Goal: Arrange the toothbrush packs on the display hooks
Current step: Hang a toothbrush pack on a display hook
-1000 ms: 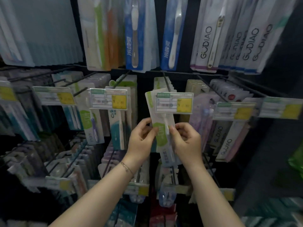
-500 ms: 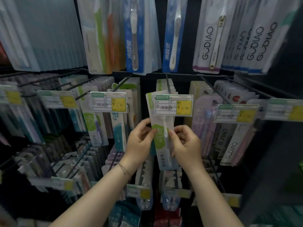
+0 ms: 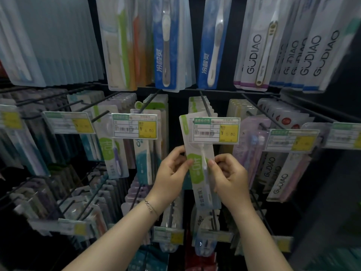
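Head view: a long, flat toothbrush pack (image 3: 199,173) sits in the middle of the rack. It is glossy white card with a bright green band and a clear blister over a white brush. The left hand (image 3: 172,177) pinches its left edge and the right hand (image 3: 230,178) pinches its right edge, with fingertips curled onto the front at the green band. The pack leans slightly, top toward the left, and its upper end slips behind a stiff plastic price tag (image 3: 216,132) with a yellow corner. That tag sits at the near end of a thin dark wire hook (image 3: 205,103) and hides the hang hole, so I cannot tell whether the pack is on the wire. A fine chain bracelet (image 3: 151,207) circles the left wrist. Similar packs hang behind it on the same hook. Just right hangs a purple pack (image 3: 252,149), and to the left is another price tag (image 3: 134,126). Up high are shiny blue packs (image 3: 168,45) and pale GUDIAO packs (image 3: 256,53).
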